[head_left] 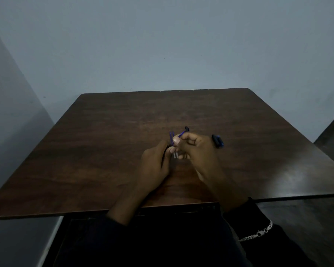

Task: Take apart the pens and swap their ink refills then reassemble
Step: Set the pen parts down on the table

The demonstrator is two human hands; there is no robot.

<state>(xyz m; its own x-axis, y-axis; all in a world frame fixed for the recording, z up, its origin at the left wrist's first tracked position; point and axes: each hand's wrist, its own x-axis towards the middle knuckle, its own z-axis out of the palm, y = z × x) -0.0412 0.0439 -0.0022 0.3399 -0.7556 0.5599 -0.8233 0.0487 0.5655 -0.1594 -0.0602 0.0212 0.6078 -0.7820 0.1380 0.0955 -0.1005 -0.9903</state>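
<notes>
My left hand (155,162) pinches two thin blue ink refills (171,136) side by side; their blue ends point away from me and their pale ends (175,155) stick out below the fingers. A dark pen part seems tucked in the same hand. My right hand (198,151) grips a third thin blue piece (181,134), tilted up to the right, its fingers touching the left hand's. A black and blue pen body (217,140) lies on the brown table (123,132) just right of my right hand. A small black pen part (186,128) lies beyond the fingers.
The table's near edge (104,211) runs across the lower view, with my dark sleeves and a silver wrist chain (258,233) below it. A blue-grey wall stands behind the table's far edge. Dim light hides fine detail.
</notes>
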